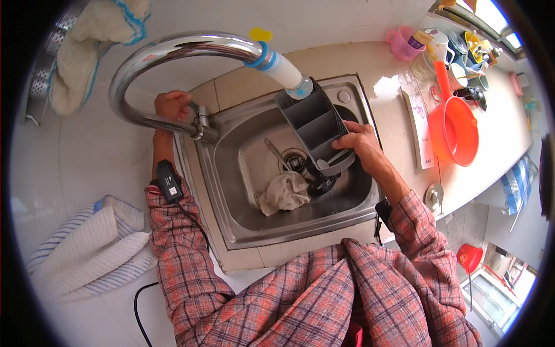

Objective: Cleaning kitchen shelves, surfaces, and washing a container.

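Note:
My left hand is at the tap's base, its curled fingers around the tap lever. A dark grey utensil caddy with several compartments is tilted over the steel sink, and my right hand grips its near right side. A light-coloured spoon lies in its nearest compartment. The filter nozzle of the chrome tap hangs just over the caddy's far end. In the basin are a crumpled beige cloth, a metal utensil by the drain and a black object, partly hidden.
On the right counter are an orange dipper, a white box, a pink mug and several cups. A round metal lid lies near the counter edge. Towels and a cloth mitt hang at left.

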A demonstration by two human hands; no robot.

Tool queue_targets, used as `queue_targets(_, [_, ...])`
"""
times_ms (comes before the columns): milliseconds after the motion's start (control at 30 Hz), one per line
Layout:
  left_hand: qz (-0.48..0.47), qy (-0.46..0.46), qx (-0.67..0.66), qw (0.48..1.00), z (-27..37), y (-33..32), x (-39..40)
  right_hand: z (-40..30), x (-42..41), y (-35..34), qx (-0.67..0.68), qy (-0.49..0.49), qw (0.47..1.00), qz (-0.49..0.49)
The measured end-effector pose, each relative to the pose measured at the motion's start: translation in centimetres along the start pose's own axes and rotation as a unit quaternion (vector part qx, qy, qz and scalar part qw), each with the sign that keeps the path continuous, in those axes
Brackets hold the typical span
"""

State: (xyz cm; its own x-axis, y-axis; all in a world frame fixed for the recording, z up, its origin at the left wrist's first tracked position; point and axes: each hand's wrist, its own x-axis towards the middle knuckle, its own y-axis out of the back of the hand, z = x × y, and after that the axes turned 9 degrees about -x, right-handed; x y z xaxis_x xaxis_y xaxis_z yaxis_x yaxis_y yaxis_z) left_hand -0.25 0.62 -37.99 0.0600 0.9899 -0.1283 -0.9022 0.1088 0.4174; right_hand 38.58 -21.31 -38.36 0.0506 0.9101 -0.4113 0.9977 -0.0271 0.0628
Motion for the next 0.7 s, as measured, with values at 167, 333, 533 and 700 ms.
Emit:
queue_targets(167, [0.017, -0.009, -0.032, 0.999, -0.8, -0.8, 1.5, 2.5, 0.4, 1.5, -0.029, 0.012, 0.999, 0.012])
queue_targets(333, [0.032, -0.043, 0.007, 0.999, -1.4, -0.4, 0.8, 1.2, -0.6, 1.5, -0.020, -0.035, 0.999, 0.015])
queue_targets(533, [0.077, -0.042, -0.083, 0.993, -2.7, 0.1, 0.3, 1.3, -0.6, 1.6, 0.019, -0.001, 0.999, 0.047])
queue_targets(700, [0.102, -0.018, -0.285, 0.953, -6.4, 1.5, -1.5, 1.4, -0.6, 1.7, 0.024, 0.020, 0.998, 0.061])
